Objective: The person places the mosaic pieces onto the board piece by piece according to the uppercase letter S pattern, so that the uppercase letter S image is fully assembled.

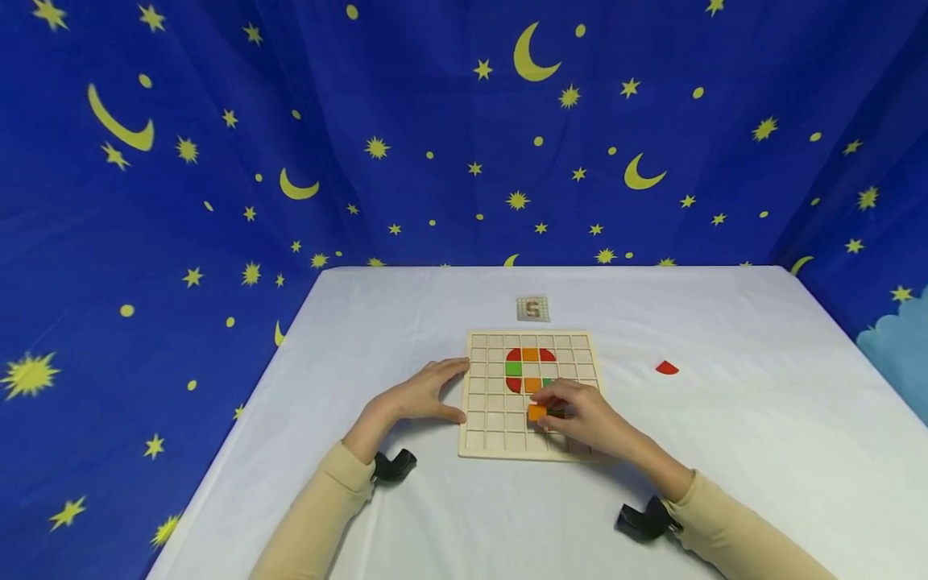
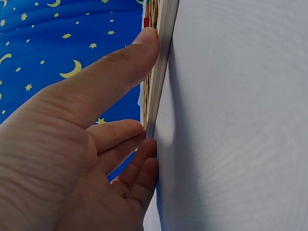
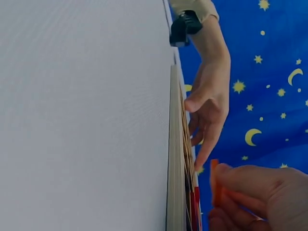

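A pale wooden grid board [image 1: 496, 441] lies on the white-covered table. At its left edge rests my left hand [image 1: 424, 395], thumb and fingers spread apart; in the left wrist view the thumb [image 2: 147, 43] lies against the rim. My right hand [image 1: 583, 415] pinches an orange square tile [image 1: 536, 413] between thumb and fingertips, over the lower middle of the grid. In the right wrist view the orange tile [image 3: 215, 183] stands edge-on. Set in the grid are red rounded tiles [image 1: 513, 354], orange squares [image 1: 531, 354] and a green square [image 1: 514, 368]. Another green tile [image 1: 548, 382] is partly hidden by my right hand.
A loose red quarter-round tile [image 1: 667, 368] lies right of the board. Behind the board is a small card [image 1: 532, 309] with a pattern like an S or 5. Black wrist cameras [image 1: 394, 466] sit at both sleeves. A blue star-and-moon curtain [image 1: 435, 121] hangs behind the table.
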A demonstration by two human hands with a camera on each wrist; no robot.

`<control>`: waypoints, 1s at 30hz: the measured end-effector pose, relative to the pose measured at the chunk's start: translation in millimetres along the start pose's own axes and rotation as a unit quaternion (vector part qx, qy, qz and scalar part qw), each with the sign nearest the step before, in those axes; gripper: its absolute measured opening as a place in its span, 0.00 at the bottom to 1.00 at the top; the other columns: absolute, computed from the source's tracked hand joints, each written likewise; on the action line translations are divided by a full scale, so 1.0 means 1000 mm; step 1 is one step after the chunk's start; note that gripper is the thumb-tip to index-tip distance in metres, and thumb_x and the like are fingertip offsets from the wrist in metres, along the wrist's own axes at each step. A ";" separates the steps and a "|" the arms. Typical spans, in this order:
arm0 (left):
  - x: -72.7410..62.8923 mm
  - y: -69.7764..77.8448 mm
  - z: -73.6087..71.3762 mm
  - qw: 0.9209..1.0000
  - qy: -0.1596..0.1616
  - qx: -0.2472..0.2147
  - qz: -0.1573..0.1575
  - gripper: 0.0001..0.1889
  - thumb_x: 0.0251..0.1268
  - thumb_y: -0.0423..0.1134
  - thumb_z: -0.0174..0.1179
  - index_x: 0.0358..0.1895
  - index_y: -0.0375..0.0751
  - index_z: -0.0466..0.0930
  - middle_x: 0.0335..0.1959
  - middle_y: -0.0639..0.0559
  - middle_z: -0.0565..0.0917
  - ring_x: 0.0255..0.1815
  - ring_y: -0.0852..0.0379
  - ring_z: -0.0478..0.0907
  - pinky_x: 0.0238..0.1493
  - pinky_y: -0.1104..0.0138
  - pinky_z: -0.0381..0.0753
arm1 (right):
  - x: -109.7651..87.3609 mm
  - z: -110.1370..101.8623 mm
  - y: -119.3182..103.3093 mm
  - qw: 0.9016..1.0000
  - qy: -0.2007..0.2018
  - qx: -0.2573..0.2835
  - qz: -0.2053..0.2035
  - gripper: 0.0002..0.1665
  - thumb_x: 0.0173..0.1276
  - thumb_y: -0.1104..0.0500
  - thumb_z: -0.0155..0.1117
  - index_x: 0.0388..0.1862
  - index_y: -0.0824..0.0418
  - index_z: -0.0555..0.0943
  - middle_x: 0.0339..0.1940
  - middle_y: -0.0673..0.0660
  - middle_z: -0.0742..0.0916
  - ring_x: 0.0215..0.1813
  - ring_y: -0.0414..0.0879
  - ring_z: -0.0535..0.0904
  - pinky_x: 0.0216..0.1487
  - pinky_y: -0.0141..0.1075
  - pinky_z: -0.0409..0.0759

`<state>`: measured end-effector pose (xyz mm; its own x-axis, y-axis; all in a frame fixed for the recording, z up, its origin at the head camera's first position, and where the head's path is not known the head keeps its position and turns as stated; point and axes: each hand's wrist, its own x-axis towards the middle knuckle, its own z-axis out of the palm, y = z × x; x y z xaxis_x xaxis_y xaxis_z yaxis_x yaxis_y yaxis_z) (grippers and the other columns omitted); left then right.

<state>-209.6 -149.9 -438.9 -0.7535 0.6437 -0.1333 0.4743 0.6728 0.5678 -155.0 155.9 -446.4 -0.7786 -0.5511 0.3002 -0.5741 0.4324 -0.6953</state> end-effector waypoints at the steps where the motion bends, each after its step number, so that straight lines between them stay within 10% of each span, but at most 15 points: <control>1: 0.000 0.000 0.000 1.000 0.001 0.000 0.000 0.50 0.50 0.54 0.70 0.73 0.36 0.54 0.73 0.45 0.57 0.72 0.45 0.50 0.70 0.55 0.51 | 0.000 0.001 0.001 1.000 0.000 -0.005 -0.002 0.16 0.58 0.65 0.70 0.46 0.65 0.81 0.40 0.53 0.83 0.39 0.43 0.80 0.39 0.33 0.81; 16: 0.001 0.001 -0.001 1.000 0.000 -0.004 0.005 0.51 0.50 0.55 0.70 0.72 0.35 0.54 0.73 0.44 0.57 0.72 0.45 0.51 0.70 0.55 0.50 | -0.002 0.008 0.004 0.995 -0.017 -0.103 0.002 0.17 0.59 0.60 0.70 0.47 0.59 0.82 0.45 0.51 0.83 0.52 0.50 0.76 0.53 0.48 0.75; 30: 0.001 -0.001 0.001 1.000 0.003 -0.001 0.008 0.51 0.50 0.55 0.70 0.72 0.35 0.54 0.73 0.44 0.57 0.72 0.45 0.51 0.70 0.54 0.50 | -0.003 0.008 0.004 0.994 -0.013 -0.105 -0.028 0.14 0.59 0.59 0.70 0.45 0.56 0.83 0.42 0.45 0.83 0.45 0.40 0.74 0.45 0.36 0.75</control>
<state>-210.6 -149.3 -440.4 -0.7489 0.6519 -0.1192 0.4851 0.6618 0.5715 -152.9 153.4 -455.7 -0.7394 -0.5946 0.3158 -0.6580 0.5391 -0.5257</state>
